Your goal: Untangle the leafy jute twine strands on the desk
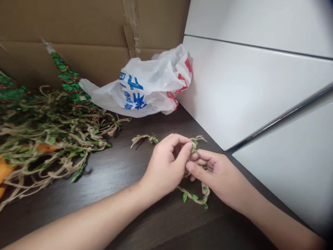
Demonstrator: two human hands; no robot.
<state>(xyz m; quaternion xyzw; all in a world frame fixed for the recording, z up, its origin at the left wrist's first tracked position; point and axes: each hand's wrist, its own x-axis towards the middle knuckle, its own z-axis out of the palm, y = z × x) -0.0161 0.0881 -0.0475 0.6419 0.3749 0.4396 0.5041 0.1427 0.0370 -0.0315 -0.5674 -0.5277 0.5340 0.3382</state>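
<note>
**Left hand** [163, 166] and **right hand** [214, 170]: both narrowly pinched on a short jute-twine leaf garland [194, 197], its loop sagging below the fingers, above a dark wood tabletop [118, 177]. Tangled garland heap [52, 137] at left, well apart from both hands. Possible faults: strand slipping from a loosened pinch; snagging on the heap if drawn leftward.

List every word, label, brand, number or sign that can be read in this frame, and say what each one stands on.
Large blue characters on the white plastic bag: too creased to read.
Red print on the bag's edge: too folded to read.
No other text shows.
</note>
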